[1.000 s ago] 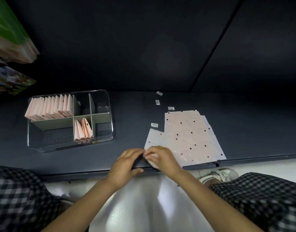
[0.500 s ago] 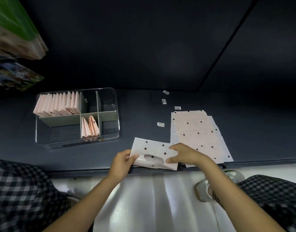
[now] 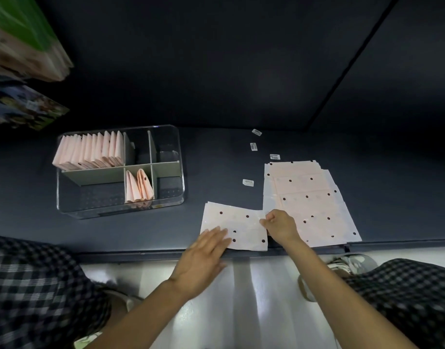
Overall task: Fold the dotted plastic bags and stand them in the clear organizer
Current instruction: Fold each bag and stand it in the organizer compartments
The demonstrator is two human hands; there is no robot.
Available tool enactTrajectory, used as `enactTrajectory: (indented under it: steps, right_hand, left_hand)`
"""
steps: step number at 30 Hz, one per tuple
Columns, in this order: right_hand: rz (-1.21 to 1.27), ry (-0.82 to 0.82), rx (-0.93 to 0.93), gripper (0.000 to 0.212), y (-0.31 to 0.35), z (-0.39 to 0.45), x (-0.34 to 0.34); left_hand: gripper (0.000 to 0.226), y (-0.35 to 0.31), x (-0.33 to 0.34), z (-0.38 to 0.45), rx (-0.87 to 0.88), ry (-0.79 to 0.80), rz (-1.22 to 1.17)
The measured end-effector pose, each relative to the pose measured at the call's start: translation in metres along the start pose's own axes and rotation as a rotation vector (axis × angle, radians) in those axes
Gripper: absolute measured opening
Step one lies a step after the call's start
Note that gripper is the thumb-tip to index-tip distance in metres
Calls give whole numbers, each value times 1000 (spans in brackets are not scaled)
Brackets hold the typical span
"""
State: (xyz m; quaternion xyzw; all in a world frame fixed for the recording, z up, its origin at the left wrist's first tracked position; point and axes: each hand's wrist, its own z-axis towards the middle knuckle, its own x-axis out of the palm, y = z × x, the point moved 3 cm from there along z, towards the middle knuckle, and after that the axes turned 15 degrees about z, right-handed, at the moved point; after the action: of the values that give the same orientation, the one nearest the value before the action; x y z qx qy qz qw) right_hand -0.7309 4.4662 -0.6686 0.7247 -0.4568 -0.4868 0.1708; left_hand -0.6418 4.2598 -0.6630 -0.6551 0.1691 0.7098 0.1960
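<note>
A shop or stockroom, judged from a dark shelf unit with packaged goods.

A dark blue-grey shelf (image 3: 216, 172) with a back wall of the same colour fills most of the frame, and a pale glossy floor (image 3: 254, 298) is seen below its front edge. Stacked printed packages (image 3: 22, 46) are seen at the upper left. Small barcode stickers (image 3: 253, 146) are scattered on the shelf right of centre, beside a pile of flat dotted bags (image 3: 314, 205). A clear organizer (image 3: 166, 137) with dividers is set at centre left, with folded bags stood in it.
</note>
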Motion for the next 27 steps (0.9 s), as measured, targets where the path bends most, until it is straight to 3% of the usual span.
enactTrajectory:
  steps: [5,8,11,15,17,20,22,24,27]
  right_hand:
    - [6,5,-2,23,-1,-1,0]
    - [60,-9,23,16,-6,-4,0]
    - [165,-45,89,38,-18,-19,6]
    - [113,-49,100,45,-32,-42,12]
    - [0,-117,-14,45,-31,-52,8]
    - [-236,-200,-404,44,-20,-66,7]
    - [-348,-59,-576,46,-16,-69,15]
    - [-479,79,-633,48,-20,-68,23]
    - [-569,102,-713,48,-24,-68,21]
  left_hand:
    - [82,2,18,-12,40,214,184]
    - [82,6,30,-13,92,278,143]
    - [82,7,34,-13,82,314,115]
    - [77,10,33,-10,59,309,112]
    - [72,12,25,-5,43,246,94]
    - [70,12,12,4,10,196,92]
    - [68,14,9,10,-2,170,77]
    - [64,17,13,16,-6,190,25]
    - [59,24,18,24,-12,209,-30]
